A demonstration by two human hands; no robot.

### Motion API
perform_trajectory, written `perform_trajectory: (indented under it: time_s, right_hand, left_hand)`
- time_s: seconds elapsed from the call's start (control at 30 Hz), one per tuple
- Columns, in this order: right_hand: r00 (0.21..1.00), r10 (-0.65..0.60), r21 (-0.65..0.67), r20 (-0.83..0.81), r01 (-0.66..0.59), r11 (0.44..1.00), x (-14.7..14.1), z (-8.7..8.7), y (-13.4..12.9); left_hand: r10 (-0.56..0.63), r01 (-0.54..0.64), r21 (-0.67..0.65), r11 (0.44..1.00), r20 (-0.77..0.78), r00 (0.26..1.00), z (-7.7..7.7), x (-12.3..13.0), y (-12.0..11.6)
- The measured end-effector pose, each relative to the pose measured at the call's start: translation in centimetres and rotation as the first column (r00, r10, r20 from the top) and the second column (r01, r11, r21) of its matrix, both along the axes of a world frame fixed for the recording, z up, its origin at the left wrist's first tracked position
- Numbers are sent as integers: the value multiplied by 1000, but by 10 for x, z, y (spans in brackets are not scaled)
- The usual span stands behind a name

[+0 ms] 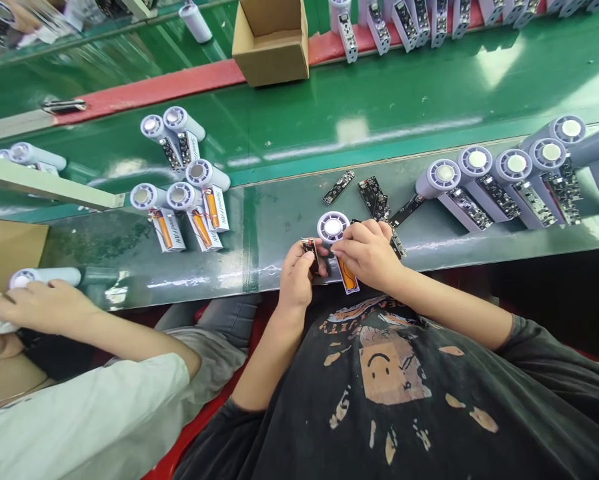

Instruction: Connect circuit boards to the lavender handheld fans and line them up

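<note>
Sitting inside left grip: black circuit board.

**Glossy Surfaces, Smooth Plastic and Matt Card**

The fan looks like smooth plastic with a soft sheen, and the orange cell in its handle has a shiny, film-like wrap. The circuit board is dark; its finish is too small to tell. The loose boards look rough with tiny parts, some glinting like metal. The worktop is smooth and glossy, streaked with reflections, and the green surface behind it shines too. The red strip looks duller and scuffed. The open box is matt brown cardboard. The T-shirt is matt dark cloth with a cracked-looking print; the co-worker's sleeve is soft, pale cloth.
</note>
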State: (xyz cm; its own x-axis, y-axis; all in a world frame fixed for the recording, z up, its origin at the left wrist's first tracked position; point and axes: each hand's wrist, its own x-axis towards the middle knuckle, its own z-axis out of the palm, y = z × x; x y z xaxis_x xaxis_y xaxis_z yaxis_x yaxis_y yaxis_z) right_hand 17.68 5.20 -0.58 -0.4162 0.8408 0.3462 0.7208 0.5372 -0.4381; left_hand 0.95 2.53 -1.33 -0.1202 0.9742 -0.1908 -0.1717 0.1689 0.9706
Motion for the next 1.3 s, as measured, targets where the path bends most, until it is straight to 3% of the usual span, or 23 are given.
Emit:
perform_trajectory:
  time_s: [0.1, 0.23, 0.5, 0.67, 0.97, 1.3]
  right_hand:
    - [1000, -11, -29, 6, 11, 1000, -1, 2, 0]
    - [999, 18, -7, 50, -17, 1000, -4, 7, 0]
    - [988, 39, 7, 148, -41, 999, -9, 14, -1]
    - [981, 59, 3, 186, -61, 998, -12, 16, -1]
    - [978, 86, 11, 190, -90, 996, -15, 12, -1]
    - [957, 159, -90, 242, -141, 986, -17, 22, 2]
  left_hand:
    - [-23, 19, -20, 1000, -220, 975, 4, -6, -9]
    - [-86, 101, 3, 995, -495, 865, 10, -14, -20]
    - [-127, 253, 62, 965, -737, 664, 16, -17, -23]
    - [-113, 293, 90, 952, -785, 609, 19, -16, -21]
    - [-99, 319, 117, 940, -804, 587, 23, -14, -20]
    - [-90, 310, 104, 945, -828, 553, 26, -12, -17]
